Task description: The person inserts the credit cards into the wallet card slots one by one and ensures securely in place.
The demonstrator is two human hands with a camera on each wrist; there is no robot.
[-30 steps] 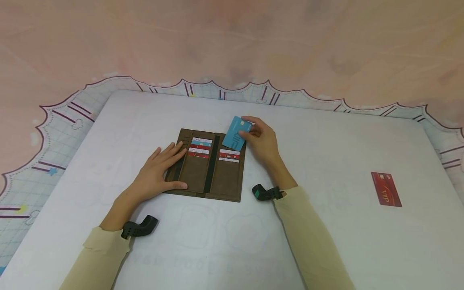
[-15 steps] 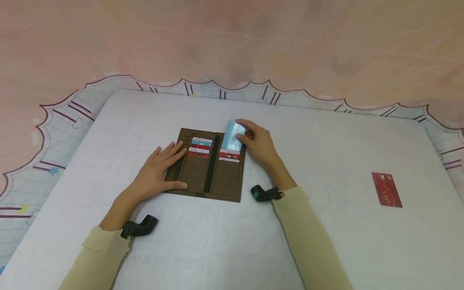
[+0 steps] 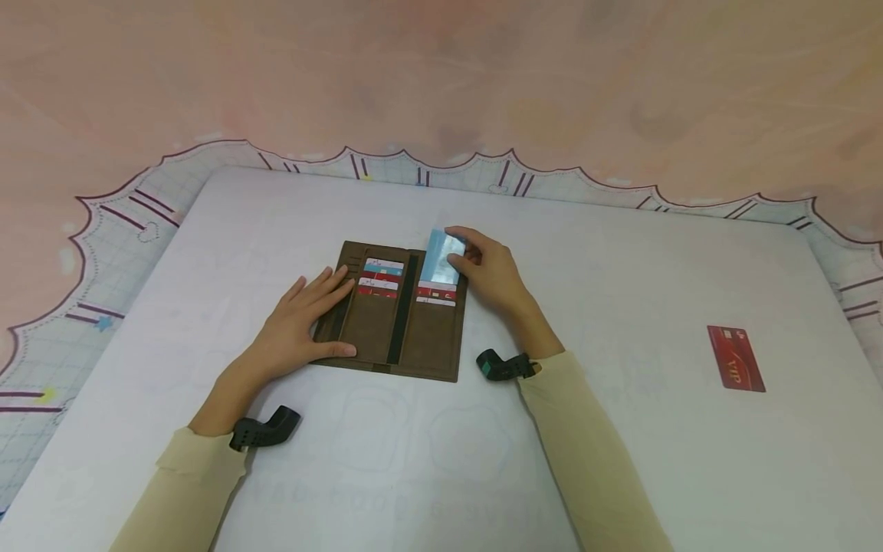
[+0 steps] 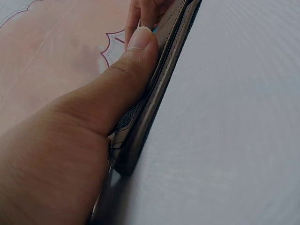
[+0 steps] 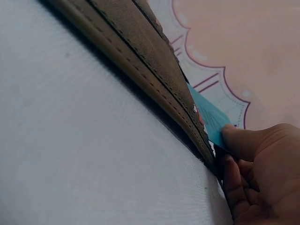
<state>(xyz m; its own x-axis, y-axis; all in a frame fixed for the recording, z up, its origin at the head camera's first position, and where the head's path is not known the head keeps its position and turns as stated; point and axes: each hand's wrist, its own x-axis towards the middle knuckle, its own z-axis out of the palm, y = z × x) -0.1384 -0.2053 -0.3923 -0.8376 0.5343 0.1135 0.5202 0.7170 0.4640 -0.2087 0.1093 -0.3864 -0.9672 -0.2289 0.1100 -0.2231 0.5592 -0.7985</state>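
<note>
A brown wallet (image 3: 369, 330) lies unfolded on the white tabletop, with several cards tucked in slots on both halves. My left hand (image 3: 298, 328) rests on its left half, fingers spread and straight, the thumb on the near part. Between thumb and fingers my right hand (image 3: 488, 270) pinches a blue card (image 3: 441, 258) by its right side. That card stands nearly in line with the right half, its lower edge at the topmost slot; whether it has entered the slot I cannot tell. In the right wrist view the blue card (image 5: 211, 116) shows behind the wallet's edge (image 5: 154, 89).
A red VIP card (image 3: 736, 359) lies apart on the right side of the white tabletop (image 3: 621, 307). A patterned cloth border (image 3: 455, 175) runs along the far edge. Each wrist wears a black camera band (image 3: 265, 429).
The blue card has turned from tilted to nearly upright and moved left over the right half's slots. My right hand shifted slightly left with it; my left hand stayed put.
</note>
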